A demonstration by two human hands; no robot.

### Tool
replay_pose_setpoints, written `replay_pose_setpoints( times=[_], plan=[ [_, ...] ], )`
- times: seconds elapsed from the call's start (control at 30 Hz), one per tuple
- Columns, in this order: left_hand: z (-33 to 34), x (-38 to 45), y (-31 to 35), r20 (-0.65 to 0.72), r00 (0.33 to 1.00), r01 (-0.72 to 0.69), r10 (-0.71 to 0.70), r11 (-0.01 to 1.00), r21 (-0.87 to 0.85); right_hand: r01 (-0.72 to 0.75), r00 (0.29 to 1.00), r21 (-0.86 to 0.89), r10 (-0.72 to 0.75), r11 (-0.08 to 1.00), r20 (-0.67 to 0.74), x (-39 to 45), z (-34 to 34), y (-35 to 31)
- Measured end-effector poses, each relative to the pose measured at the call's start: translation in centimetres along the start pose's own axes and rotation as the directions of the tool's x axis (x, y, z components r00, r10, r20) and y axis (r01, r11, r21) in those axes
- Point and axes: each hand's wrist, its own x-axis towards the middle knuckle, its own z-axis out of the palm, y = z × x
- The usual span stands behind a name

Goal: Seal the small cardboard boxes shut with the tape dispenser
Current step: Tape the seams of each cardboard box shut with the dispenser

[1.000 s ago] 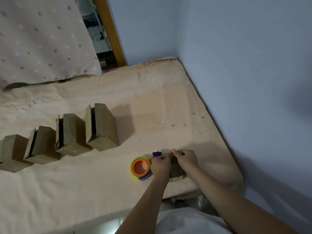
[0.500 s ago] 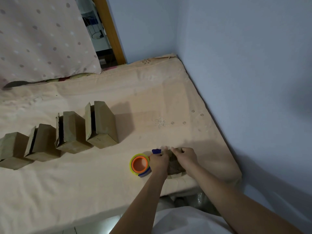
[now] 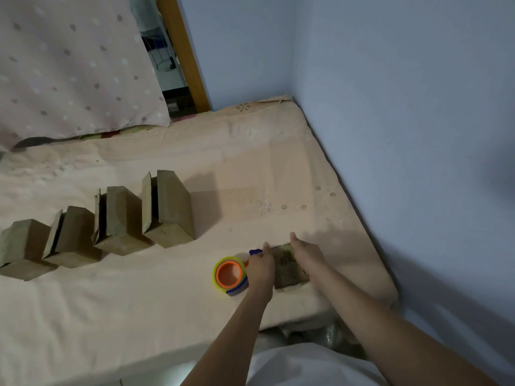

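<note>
My left hand (image 3: pixel 259 270) sits between the tape dispenser (image 3: pixel 230 275) and the small cardboard box (image 3: pixel 288 267) I am working on, thumb pointing away from me; its fingers curve down on the dispenser's side, but I cannot tell whether they grip it or only rest against it. My right hand (image 3: pixel 308 253) lies on the box's right side with the thumb stretched forward and the fingers relaxed, pressing rather than clutching. The box lies flat on the bed (image 3: pixel 167 307) between my two hands, near the mattress edge closest to me, and its top looks dark and scuffed. The dispenser, just left of the box, stands on its side: a yellow-green roll around an orange hub, a blue frame beneath and a blue tip showing beyond my left thumb. Farther left and away from me, four more cardboard boxes (image 3: pixel 167 210) stand in a slanted row on the peach sheet, three of them with a flap hanging ajar, well apart from the one under my hands. A spotted pillow (image 3: pixel 69 65) leans at the far left, a wooden post (image 3: pixel 181 51) rises behind it, and the blue wall (image 3: pixel 404 135) runs along the bed's right edge
</note>
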Motion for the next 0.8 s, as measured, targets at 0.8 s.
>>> replay_pose_setpoints(
  times=[0.8],
  plan=[
    [1.1,3.0,3.7,0.36,0.828,-0.557,0.431,0.708,0.434,-0.321,0.946,0.446,0.301,0.835,0.119,1.0,-0.1,5.2]
  ],
)
